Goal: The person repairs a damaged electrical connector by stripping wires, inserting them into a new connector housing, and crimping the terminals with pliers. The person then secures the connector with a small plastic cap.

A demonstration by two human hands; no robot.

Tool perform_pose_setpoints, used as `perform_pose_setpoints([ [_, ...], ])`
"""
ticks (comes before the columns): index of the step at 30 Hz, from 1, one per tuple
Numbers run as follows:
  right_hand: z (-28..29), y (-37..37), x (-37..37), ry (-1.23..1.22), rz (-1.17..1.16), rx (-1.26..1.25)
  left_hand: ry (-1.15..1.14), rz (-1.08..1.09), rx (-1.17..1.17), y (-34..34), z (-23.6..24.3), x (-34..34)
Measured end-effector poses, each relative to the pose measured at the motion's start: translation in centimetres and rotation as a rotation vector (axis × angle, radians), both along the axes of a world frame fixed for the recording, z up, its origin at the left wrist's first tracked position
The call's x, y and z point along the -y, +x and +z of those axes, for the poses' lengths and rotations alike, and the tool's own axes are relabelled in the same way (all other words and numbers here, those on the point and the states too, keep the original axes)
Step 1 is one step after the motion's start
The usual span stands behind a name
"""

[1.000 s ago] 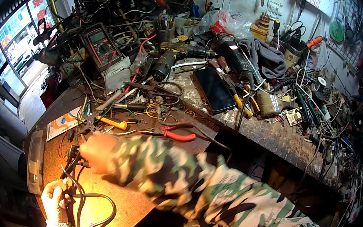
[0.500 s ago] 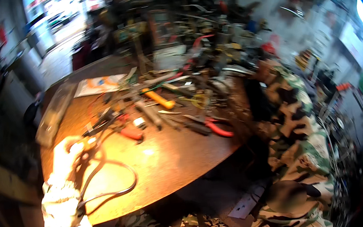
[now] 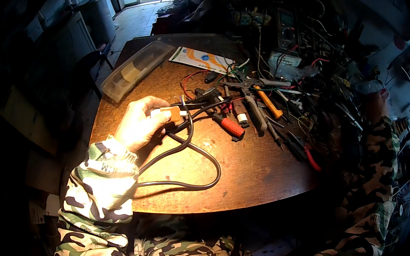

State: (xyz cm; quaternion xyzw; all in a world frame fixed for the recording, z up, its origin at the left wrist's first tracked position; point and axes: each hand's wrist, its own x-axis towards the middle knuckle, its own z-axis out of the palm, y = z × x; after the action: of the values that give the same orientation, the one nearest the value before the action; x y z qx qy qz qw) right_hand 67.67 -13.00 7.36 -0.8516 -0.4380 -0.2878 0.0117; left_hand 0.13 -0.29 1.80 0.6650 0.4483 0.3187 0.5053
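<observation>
The brown bench fills the middle, lit brightly near its left side and dim toward the far end. A dark heap of tools and wires covers its far right. The camouflage left sleeve comes in from the near left; the right sleeve rises along the near right into deep shade, where the right hand cannot be made out, so I cannot tell what its fingers do. A black cable loops over the lit wood just right of the left wrist. At the far left lies a clear plastic case, and right of it a white card with orange and blue print. The left hand is over the left part of the bench, thumb and fingers pinched closed on a small piece. To its right lie grey-handled pliers, a yellow-handled tool just right of them, and a red ribbed grip nearer. Smallest is the orange-brown block held at the left fingertips, its pale end facing right, beside the cable.
</observation>
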Motion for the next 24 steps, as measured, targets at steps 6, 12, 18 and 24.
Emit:
perform_pose_setpoints([
  [6, 6.4, -24.9, -5.0, 0.316, 0.670, -1.116, 0.314, -0.094, -0.183, -1.3, -2.1, -1.8],
  [12, -1.7, -42.1, -11.7, 0.249, 1.153, -2.088, 0.653, 0.012, -0.528, -1.4, -0.7, -0.6],
  [18, -6.1, -47.2, -12.1, 0.283, 0.970, -2.146, 0.701, 0.096, -0.318, -1.3, -1.1, -0.8],
  [24, -8.2, -48.3, -12.2, 0.269, 1.013, -2.024, 0.910, 0.008, -0.247, -0.6, -0.8, 0.1],
])
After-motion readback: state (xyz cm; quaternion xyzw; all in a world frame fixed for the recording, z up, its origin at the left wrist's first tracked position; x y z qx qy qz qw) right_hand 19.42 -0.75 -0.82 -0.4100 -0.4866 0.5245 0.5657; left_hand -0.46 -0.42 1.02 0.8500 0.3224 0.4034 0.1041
